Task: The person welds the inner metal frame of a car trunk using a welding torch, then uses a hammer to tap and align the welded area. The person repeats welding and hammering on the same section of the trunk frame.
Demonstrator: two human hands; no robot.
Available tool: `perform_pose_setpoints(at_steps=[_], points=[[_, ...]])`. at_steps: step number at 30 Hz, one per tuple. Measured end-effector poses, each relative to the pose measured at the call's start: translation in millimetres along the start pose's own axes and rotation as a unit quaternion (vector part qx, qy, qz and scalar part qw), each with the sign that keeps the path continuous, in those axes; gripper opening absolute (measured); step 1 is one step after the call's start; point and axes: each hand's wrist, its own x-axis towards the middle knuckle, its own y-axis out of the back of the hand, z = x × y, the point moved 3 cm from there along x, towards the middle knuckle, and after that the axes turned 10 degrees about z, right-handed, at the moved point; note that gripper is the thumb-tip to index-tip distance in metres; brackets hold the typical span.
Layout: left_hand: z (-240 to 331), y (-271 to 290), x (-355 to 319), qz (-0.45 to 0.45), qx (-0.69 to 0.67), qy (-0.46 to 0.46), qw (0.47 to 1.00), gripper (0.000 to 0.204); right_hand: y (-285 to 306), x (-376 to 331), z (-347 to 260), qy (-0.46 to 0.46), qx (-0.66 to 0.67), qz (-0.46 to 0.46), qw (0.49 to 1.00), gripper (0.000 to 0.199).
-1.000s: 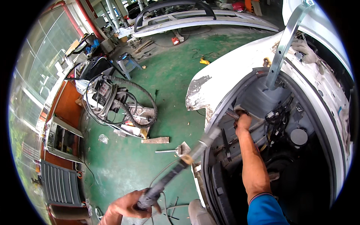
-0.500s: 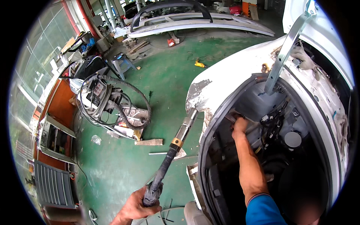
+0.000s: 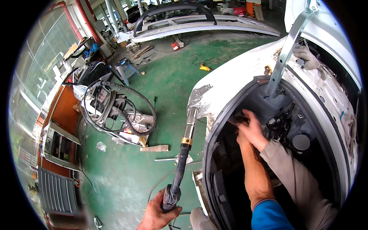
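Green-coated workshop floor extends beside a white car body panel with a scuffed grey corner. Left grip is closed around the wrapped handle of a long cylindrical metal-and-black tool, its tip at that corner; contact cannot be confirmed. Expect moderate weight toward the metal end, a rigid barrel and softer, less slippery wrapping; take hold at the handle. Appearance: silver barrel, 1 brass-coloured collar, matt black lower section. Right grip is inside the black-sealed body opening, partly covered by a co-worker's hand; its closure cannot be told.
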Motion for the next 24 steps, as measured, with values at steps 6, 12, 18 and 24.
perform_pose_setpoints(at_steps=[6,12,18,24], points=[[1.5,-4.3,-1.4,0.026,0.004,0.032,0.999,0.039,-25.4,-4.5,10.3,-0.029,0.17,0.044,0.984,0.053],[12.6,-12.6,0.6,0.033,-0.014,0.022,0.999,0.044,-76.5,-6.2,108.4,-0.376,0.288,0.254,0.843,0.021],[9.6,-15.6,-0.3,0.049,-0.015,0.026,0.998,0.045,-88.5,-7.4,121.1,-0.433,0.284,0.249,0.818,0.005],[7.3,-17.2,1.6,0.064,-0.007,0.009,0.998,0.04,-79.0,-8.4,101.9,-0.408,0.293,0.233,0.833,0.008]])
